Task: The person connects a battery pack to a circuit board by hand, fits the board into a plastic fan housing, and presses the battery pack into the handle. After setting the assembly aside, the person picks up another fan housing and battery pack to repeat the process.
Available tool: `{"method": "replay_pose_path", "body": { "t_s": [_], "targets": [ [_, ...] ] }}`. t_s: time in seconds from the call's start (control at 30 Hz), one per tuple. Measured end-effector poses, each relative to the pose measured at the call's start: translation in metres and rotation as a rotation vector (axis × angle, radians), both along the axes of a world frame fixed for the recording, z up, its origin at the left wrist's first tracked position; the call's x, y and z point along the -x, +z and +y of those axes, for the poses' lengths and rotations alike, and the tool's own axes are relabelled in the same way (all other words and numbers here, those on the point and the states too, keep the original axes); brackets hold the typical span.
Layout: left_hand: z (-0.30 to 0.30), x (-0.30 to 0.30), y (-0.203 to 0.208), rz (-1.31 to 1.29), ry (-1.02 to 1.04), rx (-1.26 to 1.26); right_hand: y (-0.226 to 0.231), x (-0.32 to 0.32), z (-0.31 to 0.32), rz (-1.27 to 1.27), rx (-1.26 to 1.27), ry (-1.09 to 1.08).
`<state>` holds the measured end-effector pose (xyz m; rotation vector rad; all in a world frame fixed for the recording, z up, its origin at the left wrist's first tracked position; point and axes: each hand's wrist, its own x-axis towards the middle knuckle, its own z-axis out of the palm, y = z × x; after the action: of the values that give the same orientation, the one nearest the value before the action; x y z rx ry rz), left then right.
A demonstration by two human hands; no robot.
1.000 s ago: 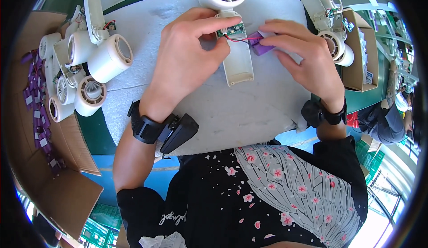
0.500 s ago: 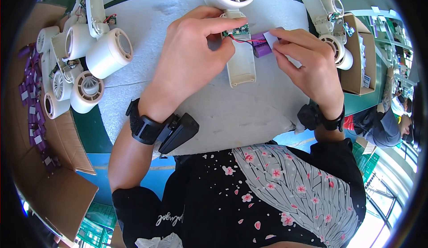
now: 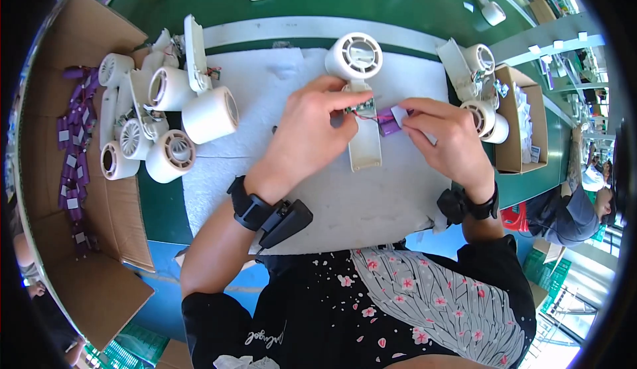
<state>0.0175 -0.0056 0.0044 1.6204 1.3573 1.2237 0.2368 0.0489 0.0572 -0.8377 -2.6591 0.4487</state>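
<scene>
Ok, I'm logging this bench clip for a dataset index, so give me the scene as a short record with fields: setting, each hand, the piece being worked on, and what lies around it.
setting: white mat on a green bench
left hand: fingers pressed on the small circuit board in the open handle
right hand: pinching a purple battery cell beside the board
workpiece: white handheld fan, round head away from the person, handle open
left of mat: pile of white fan parts; cardboard box with purple cells
right of mat: more fan parts, small cardboard box
</scene>
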Motion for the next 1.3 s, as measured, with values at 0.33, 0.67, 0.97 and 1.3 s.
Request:
{"method": "replay_pose_path", "body": {
  "t_s": [0.33,0.67,0.97,1.3],
  "targets": [
    [0.009,-0.002,-0.005,0.019,-0.011,-0.044,0.003,0.008,0.007,-0.112,-0.109,0.077],
    [0.011,-0.002,-0.004,0.04,-0.02,-0.016,0.002,0.005,0.026,-0.107,0.002,0.052],
    [0.018,-0.005,-0.007,-0.001,0.016,-0.058,0.03,-0.024,0.112,-0.231,-0.399,-0.647],
    [0.018,-0.003,-0.005,0.083,-0.007,0.001,-0.009,0.008,0.044,-0.06,0.234,0.17]
  ]
}}
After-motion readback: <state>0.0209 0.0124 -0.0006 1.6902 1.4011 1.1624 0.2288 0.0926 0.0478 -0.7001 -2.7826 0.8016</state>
